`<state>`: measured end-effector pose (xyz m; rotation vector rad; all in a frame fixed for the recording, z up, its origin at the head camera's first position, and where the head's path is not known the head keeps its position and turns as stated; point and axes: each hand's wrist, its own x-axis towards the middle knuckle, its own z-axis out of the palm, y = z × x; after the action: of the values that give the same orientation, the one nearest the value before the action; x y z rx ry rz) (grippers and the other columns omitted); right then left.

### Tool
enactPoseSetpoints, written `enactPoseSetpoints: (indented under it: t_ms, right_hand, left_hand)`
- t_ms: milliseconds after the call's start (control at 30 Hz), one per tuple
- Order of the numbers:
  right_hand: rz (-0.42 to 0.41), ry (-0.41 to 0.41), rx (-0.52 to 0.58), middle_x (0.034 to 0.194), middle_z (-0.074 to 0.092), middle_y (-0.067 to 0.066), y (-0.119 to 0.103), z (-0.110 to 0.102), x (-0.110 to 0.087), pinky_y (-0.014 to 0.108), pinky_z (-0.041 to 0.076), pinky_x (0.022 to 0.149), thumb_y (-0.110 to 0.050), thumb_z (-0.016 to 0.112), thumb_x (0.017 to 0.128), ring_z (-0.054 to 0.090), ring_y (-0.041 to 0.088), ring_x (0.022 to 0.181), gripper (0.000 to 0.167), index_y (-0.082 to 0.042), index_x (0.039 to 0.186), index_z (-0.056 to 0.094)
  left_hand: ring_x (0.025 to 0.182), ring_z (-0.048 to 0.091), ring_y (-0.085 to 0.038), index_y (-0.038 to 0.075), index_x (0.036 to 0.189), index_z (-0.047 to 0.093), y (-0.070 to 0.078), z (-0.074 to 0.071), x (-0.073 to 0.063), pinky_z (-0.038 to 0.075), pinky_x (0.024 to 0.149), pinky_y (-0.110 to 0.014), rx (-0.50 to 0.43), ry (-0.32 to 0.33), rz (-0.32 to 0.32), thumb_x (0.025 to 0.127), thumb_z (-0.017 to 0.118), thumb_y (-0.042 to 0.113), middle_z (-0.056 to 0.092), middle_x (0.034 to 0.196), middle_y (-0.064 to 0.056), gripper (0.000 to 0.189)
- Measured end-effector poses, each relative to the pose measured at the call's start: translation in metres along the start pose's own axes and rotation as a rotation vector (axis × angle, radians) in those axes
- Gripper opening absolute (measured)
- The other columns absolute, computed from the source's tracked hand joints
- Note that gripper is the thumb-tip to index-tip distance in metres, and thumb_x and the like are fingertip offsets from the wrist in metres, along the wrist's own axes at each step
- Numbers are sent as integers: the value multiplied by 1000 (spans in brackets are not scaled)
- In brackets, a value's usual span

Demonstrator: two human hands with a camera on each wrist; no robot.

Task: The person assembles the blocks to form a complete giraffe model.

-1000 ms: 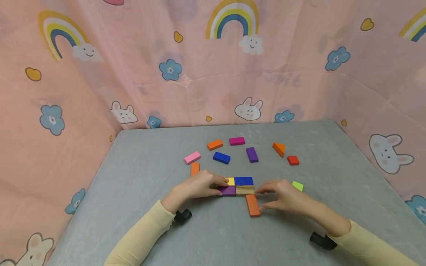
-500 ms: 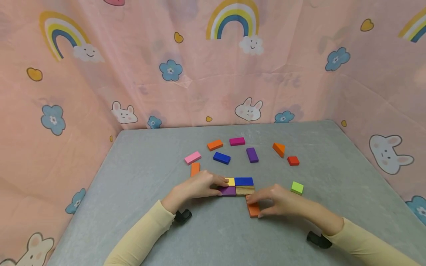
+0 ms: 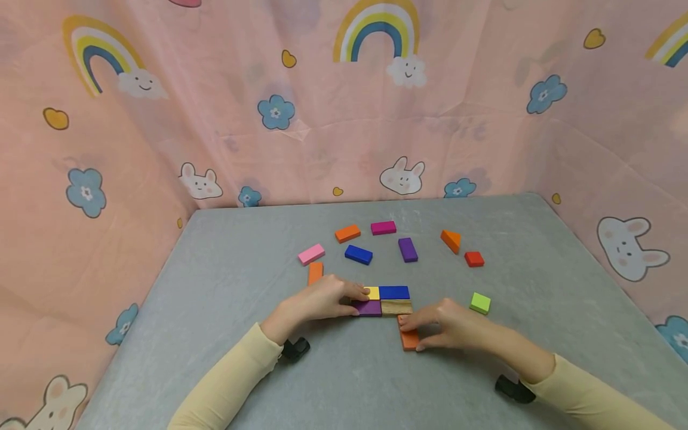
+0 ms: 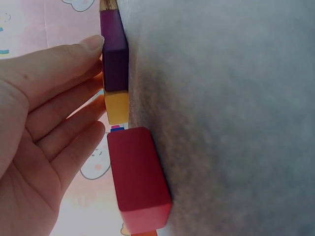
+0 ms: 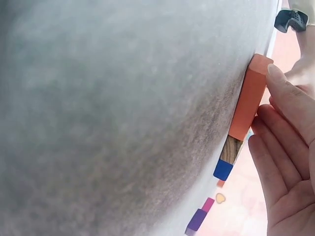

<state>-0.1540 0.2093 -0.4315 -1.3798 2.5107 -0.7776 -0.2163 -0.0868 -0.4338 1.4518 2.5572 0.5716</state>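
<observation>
My left hand (image 3: 326, 298) rests at the left end of a small block group, index fingertip on the yellow block (image 3: 373, 293) and thumb at the near edge of the purple block (image 3: 368, 309). A blue block (image 3: 394, 292) and a wood-grain block (image 3: 396, 307) continue these two rows to the right. My right hand (image 3: 448, 325) pinches an orange rectangular block (image 5: 251, 98) lengthwise, fingertips at its far end and thumb by the near end. That block stands out toward me from the wood-grain one. A red block (image 4: 140, 179) beside the left hand is hidden in the head view.
Loose blocks lie farther back on the grey table (image 3: 242, 358): pink (image 3: 312, 255), orange (image 3: 347, 233), blue (image 3: 358, 255), magenta (image 3: 383, 227) and purple (image 3: 408, 249). An orange triangle (image 3: 451, 240), red block (image 3: 474, 258) and lime block (image 3: 480, 303) lie right. Another orange block (image 3: 315, 273) shows behind the left hand.
My right hand has moved left from beside the orange block onto it, its fingertips now over the block's far end. More of the lime block shows. The left hand stays put.
</observation>
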Motion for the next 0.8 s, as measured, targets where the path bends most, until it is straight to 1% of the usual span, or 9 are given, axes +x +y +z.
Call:
enactPoseSetpoints:
  t_ms: [167, 467, 667, 733, 800]
  right_hand:
    - [24, -2, -7, 114, 69, -4, -1, 0, 0, 30, 55, 85, -27, 75, 81, 65, 12, 108, 37, -16, 115, 70]
    - [17, 14, -17, 114, 69, -3, -3, 0, 1, 31, 55, 85, -27, 75, 80, 65, 12, 107, 36, -15, 113, 71]
    - [38, 6, -17, 115, 69, -4, -5, 0, 1, 31, 55, 86, -28, 75, 80, 64, 11, 108, 36, -15, 114, 70]
    - [30, 9, -20, 115, 69, -4, -4, 0, 1, 31, 55, 86, -29, 74, 81, 64, 11, 108, 36, -16, 114, 70]
    - [5, 33, -10, 115, 69, -3, -3, -1, 1, 31, 55, 85, -28, 75, 81, 65, 12, 107, 36, -14, 114, 70]
  left_hand:
    - [118, 58, -8, 16, 118, 69, 0, 0, 0, 48, 95, -21, 6, -2, -6, 87, 70, 24, 64, 125, 2, 33]
    - [118, 58, -9, 16, 118, 69, 1, 0, 1, 48, 95, -22, 17, 2, 0, 86, 70, 25, 64, 124, 2, 33]
    - [118, 58, -9, 16, 118, 69, 1, -1, 1, 48, 95, -23, 14, 0, -8, 86, 70, 24, 64, 124, 2, 33]
    - [118, 58, -9, 16, 118, 69, 2, -1, 1, 48, 96, -23, 14, -4, -12, 86, 70, 24, 64, 124, 1, 33]
    - [118, 58, -9, 16, 118, 69, 2, -1, 1, 48, 95, -23, 13, -7, -14, 86, 71, 24, 64, 125, 1, 33]
